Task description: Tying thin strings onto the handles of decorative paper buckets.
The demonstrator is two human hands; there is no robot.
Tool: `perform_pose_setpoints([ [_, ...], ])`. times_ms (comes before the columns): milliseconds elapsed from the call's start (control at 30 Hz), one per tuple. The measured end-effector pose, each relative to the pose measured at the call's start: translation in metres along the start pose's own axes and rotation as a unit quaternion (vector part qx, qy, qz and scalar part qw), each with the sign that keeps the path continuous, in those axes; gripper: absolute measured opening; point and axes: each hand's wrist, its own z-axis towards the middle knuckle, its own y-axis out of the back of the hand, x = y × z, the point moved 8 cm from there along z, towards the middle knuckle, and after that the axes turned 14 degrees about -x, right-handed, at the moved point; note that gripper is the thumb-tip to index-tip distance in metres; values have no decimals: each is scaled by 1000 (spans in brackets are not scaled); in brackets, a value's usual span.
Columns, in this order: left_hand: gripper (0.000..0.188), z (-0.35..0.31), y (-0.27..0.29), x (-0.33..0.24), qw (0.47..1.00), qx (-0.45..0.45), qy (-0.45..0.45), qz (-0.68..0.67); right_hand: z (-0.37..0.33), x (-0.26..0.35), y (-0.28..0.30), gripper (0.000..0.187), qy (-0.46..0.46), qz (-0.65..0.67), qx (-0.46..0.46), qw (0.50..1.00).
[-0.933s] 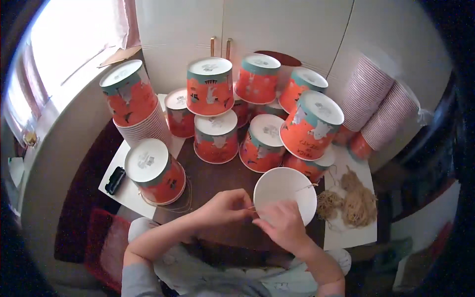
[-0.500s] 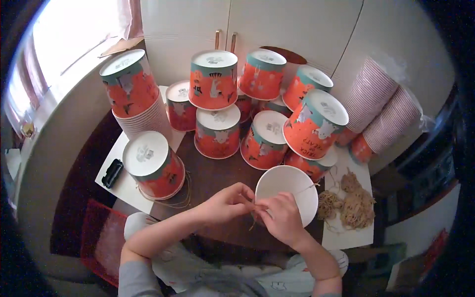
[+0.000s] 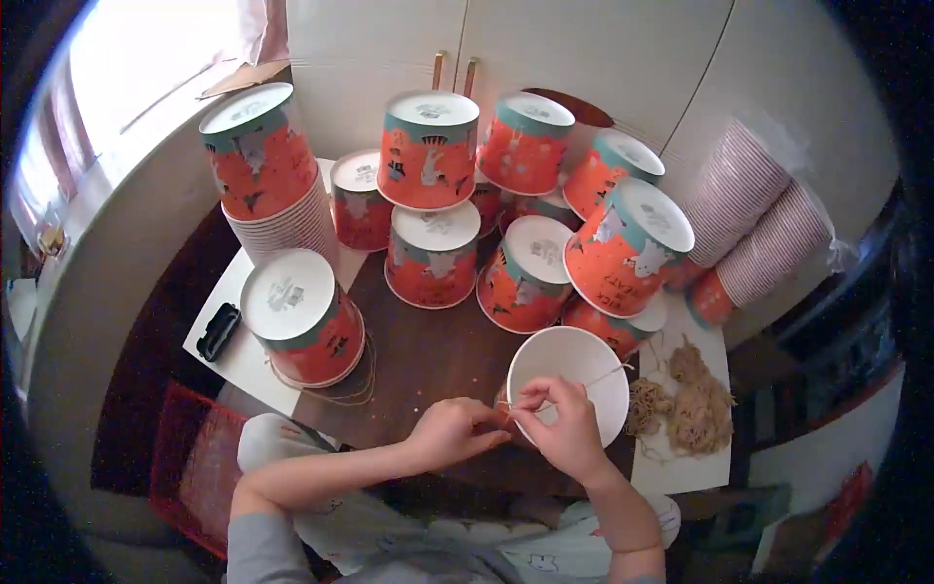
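An upright paper bucket, white inside, stands at the table's front with its mouth up. A thin twine runs across its opening from a knot at the right rim to the left rim. My right hand is over the opening, thumb and fingertips pinching the twine near the left rim. My left hand is at the bucket's left outer side, fingers bent toward the rim; what its fingertips hold is hidden. A loose bundle of brown twine lies to the right on a white sheet.
Several upside-down orange and green buckets stand beyond my hands, some stacked. One bucket with twine at its base is at left, beside a black clip-like object. Nested buckets in plastic lean at the back right.
My hands have moved apart from their meeting point at the bucket's left rim. The right hand has shifted over the opening; the left has drawn slightly down and left. The view has shifted a little.
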Motion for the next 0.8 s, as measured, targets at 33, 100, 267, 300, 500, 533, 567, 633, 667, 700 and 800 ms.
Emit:
perform_pose_setpoints([
  [33, 22, -1, -3, 2, 1000, -1, 1, -1, 0, 1, 0, 26, 2, 1, 1, 1000],
  [100, 18, -1, -1, 5, 999, -34, 14, -24, -1, 2, 0, 26, 4, 1, 2, 1000],
  [267, 13, 4, 15, 9, 994, -78, 57, -44, -3, -3, 2, 25, -6, 0, 5, 1000],
  [300, 12, 6, 22, 7, 993, -103, 40, -28, -3, -4, 2, 25, -7, 0, 4, 1000],
  [500, 17, 12, 38, -10, 987, -144, -27, -69, -4, -4, 0, 25, -6, 13, 11, 1000],
  [533, 18, 13, 36, -9, 986, -131, -12, -102, -4, -4, 0, 24, -8, 19, 15, 1000],
  [567, 18, 12, 36, -8, 986, -132, -12, -101, -4, -3, -1, 23, -11, 24, 20, 999],
  [633, 18, 12, 30, -1, 984, -97, 23, -146, -4, -3, -2, 22, -13, 27, 21, 999],
  [667, 18, 13, 31, -3, 984, -96, 22, -146, -4, -4, -2, 22, -17, 30, 21, 999],
  [700, 18, 13, 31, -6, 982, -81, 36, -168, -4, -4, -2, 22, -17, 30, 21, 999],
  [800, 18, 14, 29, -7, 983, -70, 28, -168, -4, -5, -3, 21, -19, 26, 17, 999],
])
